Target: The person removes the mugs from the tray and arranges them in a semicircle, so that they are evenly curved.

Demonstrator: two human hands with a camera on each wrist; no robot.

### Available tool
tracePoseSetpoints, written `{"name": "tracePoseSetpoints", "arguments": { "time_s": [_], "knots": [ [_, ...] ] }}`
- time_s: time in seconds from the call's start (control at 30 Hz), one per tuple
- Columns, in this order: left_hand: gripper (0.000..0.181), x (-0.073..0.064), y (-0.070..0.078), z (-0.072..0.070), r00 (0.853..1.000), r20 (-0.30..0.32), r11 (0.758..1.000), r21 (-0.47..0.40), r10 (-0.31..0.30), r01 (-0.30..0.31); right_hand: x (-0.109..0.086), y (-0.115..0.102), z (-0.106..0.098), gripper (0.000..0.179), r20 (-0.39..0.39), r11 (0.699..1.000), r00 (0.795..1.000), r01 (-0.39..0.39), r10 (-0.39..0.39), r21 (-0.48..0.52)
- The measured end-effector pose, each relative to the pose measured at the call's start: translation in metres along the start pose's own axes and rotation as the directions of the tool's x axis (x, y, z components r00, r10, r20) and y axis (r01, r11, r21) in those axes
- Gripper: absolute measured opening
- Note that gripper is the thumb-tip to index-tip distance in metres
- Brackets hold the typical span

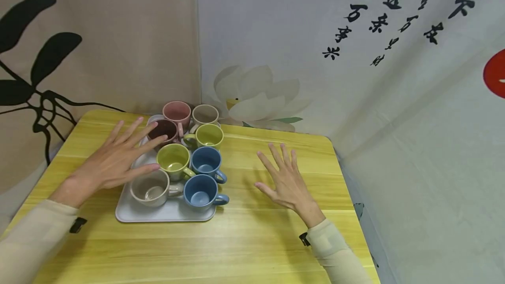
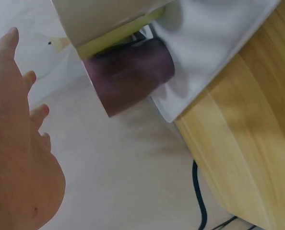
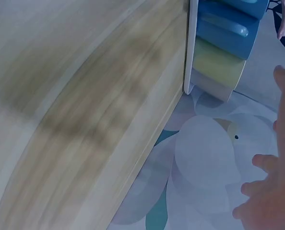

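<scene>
In the head view a white tray (image 1: 165,216) carries several mugs in two columns. Its left column, front to back, has a grey-beige mug (image 1: 147,189), a yellow-green mug (image 1: 173,161), a dark maroon mug (image 1: 167,130) and a pink mug (image 1: 177,113). On the right stand a blue mug (image 1: 199,192), another blue mug (image 1: 205,161), a yellow-green mug (image 1: 210,135) and a beige mug (image 1: 205,114). My left hand (image 1: 118,159) hovers with spread fingers over the tray's left side, holding nothing. Empty too, my right hand (image 1: 285,181) is spread above the wood, right of the tray.
The tray rests on a yellow wood-grain table (image 1: 244,249). Behind it hangs a cloth backdrop (image 1: 268,34) with a printed lotus and black characters. A dark plant print (image 1: 43,95) shows at the left, beyond the table's edge.
</scene>
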State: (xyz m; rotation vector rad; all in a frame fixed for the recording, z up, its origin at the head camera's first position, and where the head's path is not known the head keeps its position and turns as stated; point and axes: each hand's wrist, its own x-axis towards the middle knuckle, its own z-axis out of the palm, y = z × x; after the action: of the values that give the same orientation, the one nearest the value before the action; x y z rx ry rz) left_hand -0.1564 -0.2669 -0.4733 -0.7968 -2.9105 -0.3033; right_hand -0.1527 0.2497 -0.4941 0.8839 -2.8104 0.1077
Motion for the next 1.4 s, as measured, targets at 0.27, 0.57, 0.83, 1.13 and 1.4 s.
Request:
{"name": "tracePoseSetpoints", "arguments": {
  "time_s": [0.27, 0.57, 0.83, 1.13, 1.4],
  "knots": [
    [0.087, -0.012, -0.01, 0.002, 0.999, -0.026, 0.999, -0.023, -0.041, 0.04, 0.006, -0.016, 0.005, 0.095, -0.018, 0.998, 0.999, 0.029, -0.028, 0.056],
    [0.082, -0.031, -0.025, 0.012, 0.994, -0.064, 0.993, -0.087, -0.083, 0.077, 0.008, -0.034, 0.018, 0.095, -0.097, 0.989, 0.993, 0.075, -0.063, 0.131],
    [0.08, -0.045, -0.041, 0.026, 0.99, -0.073, 0.984, -0.141, -0.122, 0.111, 0.008, -0.047, 0.026, 0.094, -0.107, 0.967, 0.992, 0.085, -0.061, 0.238],
    [0.082, -0.048, -0.06, 0.044, 0.983, -0.019, 0.968, -0.177, -0.183, 0.177, 0.007, -0.062, 0.031, 0.094, -0.026, 0.889, 1.0, 0.017, -0.006, 0.457],
    [0.082, -0.042, -0.074, 0.06, 0.962, 0.1, 0.938, -0.215, -0.256, 0.272, 0.005, -0.077, 0.036, 0.089, 0.072, 0.768, 0.997, -0.075, 0.038, 0.636]
  ]
}}
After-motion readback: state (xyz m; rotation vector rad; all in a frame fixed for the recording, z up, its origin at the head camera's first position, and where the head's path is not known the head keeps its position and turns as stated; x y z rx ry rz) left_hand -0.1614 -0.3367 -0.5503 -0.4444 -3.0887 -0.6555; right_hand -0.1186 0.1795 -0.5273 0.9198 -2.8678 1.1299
